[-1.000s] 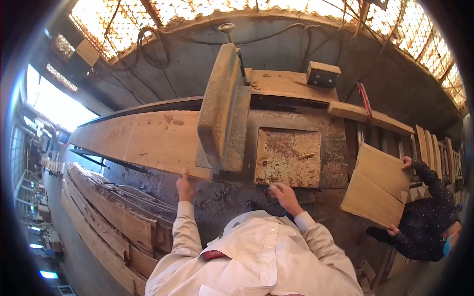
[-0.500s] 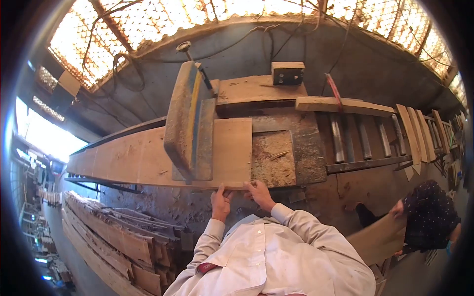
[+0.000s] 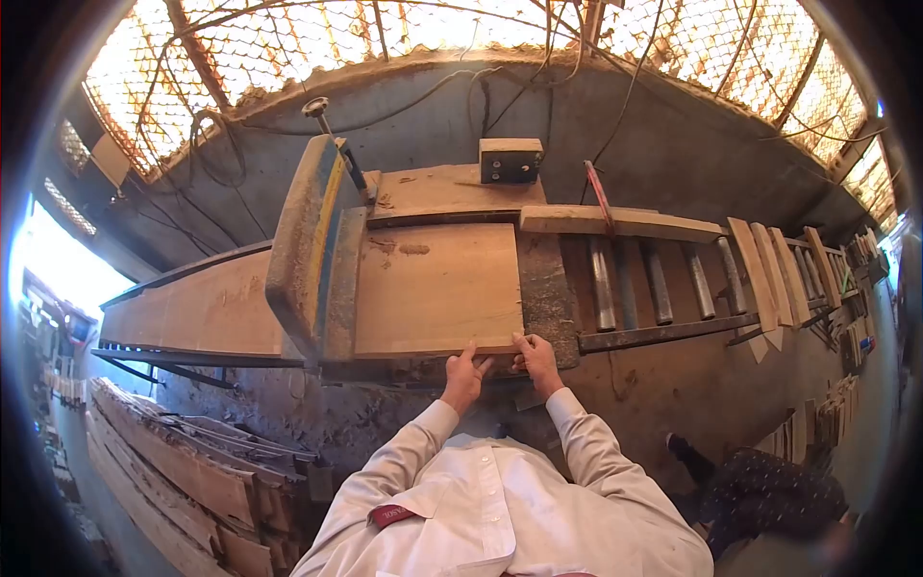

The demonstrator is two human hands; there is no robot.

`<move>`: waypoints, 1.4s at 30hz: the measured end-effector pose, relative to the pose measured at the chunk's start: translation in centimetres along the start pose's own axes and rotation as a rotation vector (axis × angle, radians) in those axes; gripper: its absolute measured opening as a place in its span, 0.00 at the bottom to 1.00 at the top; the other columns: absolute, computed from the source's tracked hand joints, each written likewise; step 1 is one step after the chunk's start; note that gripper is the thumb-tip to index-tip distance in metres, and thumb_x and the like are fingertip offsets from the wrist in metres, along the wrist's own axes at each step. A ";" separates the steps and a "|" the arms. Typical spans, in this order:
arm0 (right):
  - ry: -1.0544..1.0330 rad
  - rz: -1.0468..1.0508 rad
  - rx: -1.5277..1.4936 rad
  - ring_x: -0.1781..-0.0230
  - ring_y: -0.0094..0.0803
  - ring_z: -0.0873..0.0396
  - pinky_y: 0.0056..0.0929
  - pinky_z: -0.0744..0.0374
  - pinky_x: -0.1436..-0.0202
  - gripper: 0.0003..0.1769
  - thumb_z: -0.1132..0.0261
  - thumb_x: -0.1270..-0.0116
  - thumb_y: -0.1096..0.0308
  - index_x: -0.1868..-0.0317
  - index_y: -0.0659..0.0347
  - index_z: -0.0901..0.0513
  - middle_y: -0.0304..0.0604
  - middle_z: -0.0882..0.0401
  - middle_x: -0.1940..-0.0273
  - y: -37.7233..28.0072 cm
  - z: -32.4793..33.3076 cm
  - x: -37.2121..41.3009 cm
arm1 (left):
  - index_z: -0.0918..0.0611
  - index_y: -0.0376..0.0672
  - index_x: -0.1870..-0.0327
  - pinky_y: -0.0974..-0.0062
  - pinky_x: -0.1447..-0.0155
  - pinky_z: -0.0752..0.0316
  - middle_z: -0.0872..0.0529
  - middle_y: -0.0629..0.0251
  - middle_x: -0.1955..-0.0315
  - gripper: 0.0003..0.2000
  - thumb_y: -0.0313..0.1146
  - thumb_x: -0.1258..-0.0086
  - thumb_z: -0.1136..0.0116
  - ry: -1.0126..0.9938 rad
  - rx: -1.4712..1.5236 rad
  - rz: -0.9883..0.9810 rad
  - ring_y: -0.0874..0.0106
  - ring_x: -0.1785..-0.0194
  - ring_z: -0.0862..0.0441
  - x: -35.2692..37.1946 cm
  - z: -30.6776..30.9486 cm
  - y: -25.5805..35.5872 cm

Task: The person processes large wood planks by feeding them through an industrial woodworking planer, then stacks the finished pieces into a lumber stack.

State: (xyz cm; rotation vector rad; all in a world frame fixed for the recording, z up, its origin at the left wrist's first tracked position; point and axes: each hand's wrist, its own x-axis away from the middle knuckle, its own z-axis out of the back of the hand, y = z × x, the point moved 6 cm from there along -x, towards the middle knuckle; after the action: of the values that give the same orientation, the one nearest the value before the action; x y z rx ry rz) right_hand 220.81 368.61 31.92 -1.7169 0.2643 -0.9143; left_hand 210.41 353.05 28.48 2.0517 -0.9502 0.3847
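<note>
A wide wooden board (image 3: 442, 288) runs flat under the upright metal head of a machine (image 3: 303, 250) with blue and yellow sides. My left hand (image 3: 463, 378) pinches the board's near edge, thumb on top and some fingers beneath. At the near right corner, my right hand (image 3: 537, 363) grips the same board close to its end. Dark shavings (image 3: 411, 249) lie on the board's surface. The board's right end rests over the machine's metal bed (image 3: 548, 298).
A thick wooden strip (image 3: 625, 221) lies along the back over a roller frame (image 3: 657, 279). A wooden block with a dark face (image 3: 510, 162) sits behind. Rough planks (image 3: 173, 471) are stacked at lower left. A co-worker in dark spotted clothing (image 3: 769, 495) is at lower right.
The board has slid right out of the machine head, covering the chip-strewn opening in the bed. Both my hands have travelled with its edge. The co-worker has moved lower in view.
</note>
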 end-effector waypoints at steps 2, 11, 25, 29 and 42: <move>-0.006 0.014 0.020 0.78 0.24 0.21 0.28 0.17 0.74 0.24 0.33 0.25 0.51 0.56 0.69 0.19 0.41 0.19 0.71 0.0 0.9 -0.1 | 0.29 0.37 0.35 0.49 0.34 0.21 0.21 0.54 0.39 0.16 0.33 0.17 0.47 0.006 -0.029 -0.001 0.55 0.35 0.20 0.0 -0.3 -0.9; -0.025 0.113 0.402 0.80 0.25 0.20 0.30 0.19 0.78 0.29 0.35 0.24 0.45 0.57 0.71 0.19 0.44 0.18 0.73 -1.9 1.8 0.1 | 0.28 0.36 0.34 0.53 0.37 0.17 0.20 0.56 0.39 0.17 0.36 0.17 0.47 0.009 -0.097 -0.010 0.56 0.38 0.17 0.5 -1.1 -1.4; 0.135 0.860 1.234 0.20 0.51 0.45 0.58 0.53 0.17 0.42 0.29 0.36 0.36 0.34 0.59 0.23 0.50 0.31 0.28 -4.0 2.0 -0.4 | 0.25 0.25 0.40 0.62 0.45 0.10 0.17 0.50 0.45 0.19 0.35 0.19 0.43 -0.009 -0.221 -0.043 0.58 0.46 0.13 1.2 -1.3 0.1; 0.107 0.873 1.239 0.18 0.52 0.47 0.59 0.57 0.15 0.43 0.30 0.37 0.35 0.32 0.58 0.24 0.49 0.33 0.26 -3.3 2.2 -1.3 | 0.24 0.25 0.40 0.62 0.46 0.10 0.16 0.50 0.46 0.19 0.35 0.19 0.43 0.026 -0.245 -0.049 0.57 0.46 0.12 1.5 -0.7 0.3; 0.060 0.834 1.170 0.17 0.47 0.47 0.56 0.58 0.14 0.47 0.36 0.34 0.30 0.28 0.59 0.27 0.45 0.33 0.24 -4.2 2.1 -0.7 | 0.25 0.25 0.38 0.65 0.48 0.10 0.17 0.48 0.43 0.23 0.39 0.19 0.42 -0.019 -0.220 -0.063 0.57 0.48 0.11 1.4 -1.4 -0.4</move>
State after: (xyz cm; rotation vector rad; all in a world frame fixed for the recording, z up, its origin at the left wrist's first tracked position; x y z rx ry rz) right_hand 220.70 371.99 35.18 -0.3980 0.3445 -0.3231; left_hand 211.75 353.61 29.95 1.8829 -0.8953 0.2169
